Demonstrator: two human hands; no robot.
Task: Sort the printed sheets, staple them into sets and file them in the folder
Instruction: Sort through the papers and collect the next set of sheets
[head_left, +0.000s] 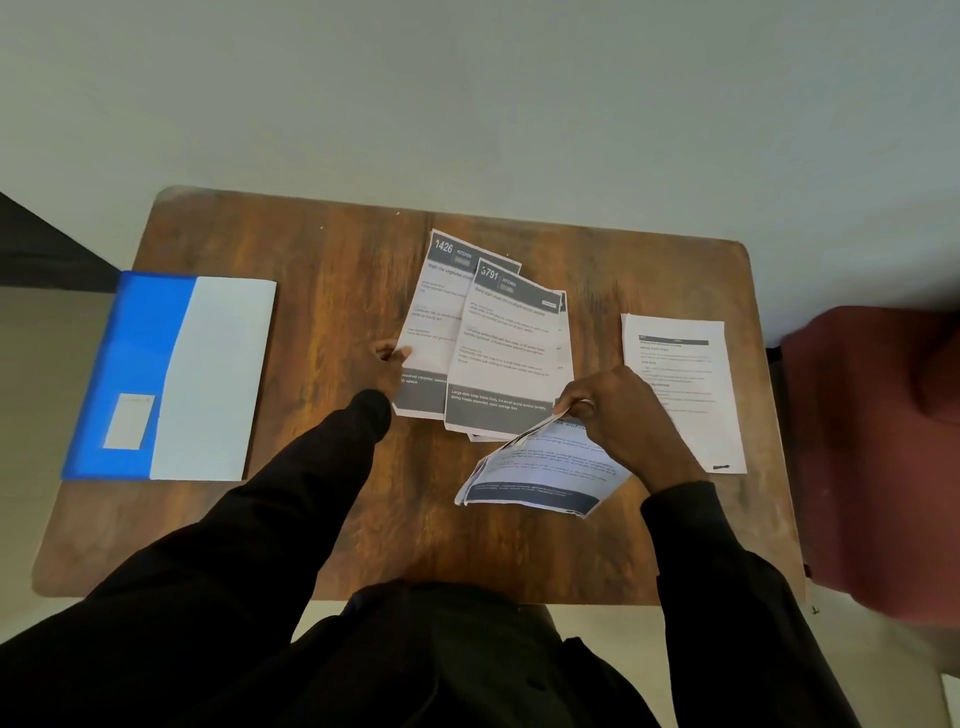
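Sleeve (234, 551) nearest; right hand (618, 421) covers header of curled sheets (540, 470).

Wooden table (322, 291): blue folder (156, 364) at left edge; overlapped sheets (509, 353) at centre, left hand (389, 364) pinching one; right hand (618, 415) gripping bent sheets (540, 467); separate sheet (680, 395) at right.

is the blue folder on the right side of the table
No, the blue folder lies at the left edge of the table, well left of the printed sheets.
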